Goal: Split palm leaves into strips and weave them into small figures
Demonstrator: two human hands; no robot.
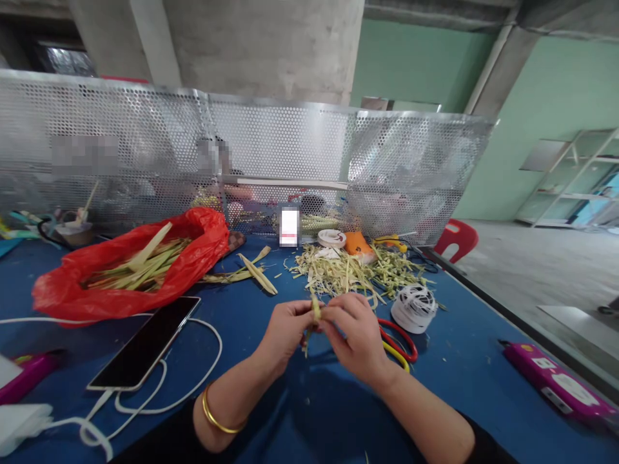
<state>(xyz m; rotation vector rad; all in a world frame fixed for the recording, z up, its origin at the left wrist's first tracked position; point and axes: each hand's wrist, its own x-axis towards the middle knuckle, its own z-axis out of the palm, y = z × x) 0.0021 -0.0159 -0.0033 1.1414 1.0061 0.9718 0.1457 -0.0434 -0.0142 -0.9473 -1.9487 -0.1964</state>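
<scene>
My left hand (286, 330) and my right hand (355, 335) meet above the blue table (300, 412), both pinched on a small yellow-green palm leaf strip (315, 310) held between them. A gold bangle (216, 419) circles my left wrist. Just beyond my hands lies a heap of leaf trimmings (355, 270). Red and yellow handled scissors (399, 341) lie under my right hand.
A red plastic bag (130, 274) full of leaves sits at the left, loose leaf strips (254, 269) beside it. A phone (147, 345) on a white cable (193, 380), a small white fan (414, 308), tape roll (331, 238), pink case (556, 380) and perforated metal screen (290, 161) surround the work area.
</scene>
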